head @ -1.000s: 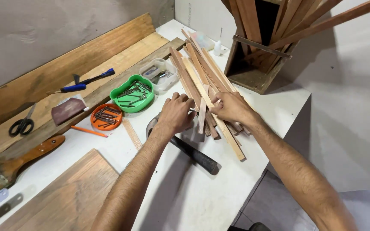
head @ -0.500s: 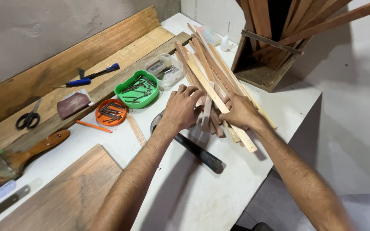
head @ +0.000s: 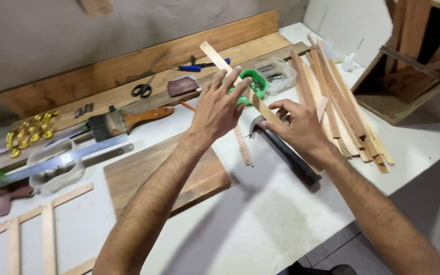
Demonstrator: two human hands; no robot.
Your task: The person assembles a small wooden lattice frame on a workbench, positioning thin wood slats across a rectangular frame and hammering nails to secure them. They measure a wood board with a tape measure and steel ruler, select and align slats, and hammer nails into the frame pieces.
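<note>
A thin light wooden slat (head: 219, 57) is lifted above the table, slanting from upper left to lower right. My right hand (head: 297, 127) pinches its lower end. My left hand (head: 219, 104) is held flat with fingers spread, its fingertips against the middle of the slat. Under my right hand lies a black-handled hammer (head: 294, 158). To the right, a pile of wooden slats (head: 350, 119) lies on the white table (head: 281, 219).
A green tub (head: 258, 87) and a clear tub (head: 281, 75) sit behind the hands. A wooden board (head: 169, 175), short slat (head: 242, 147), brush (head: 123, 119), scissors (head: 142, 89), blue-handled tool (head: 199, 66), saw (head: 62, 163) and slat frame (head: 26, 229) lie left. A wooden crate (head: 408, 86) stands right.
Both hands have come away from the slat pile, with one slat lifted out of it and carried left. My left hand has opened flat. The view has swung left.
</note>
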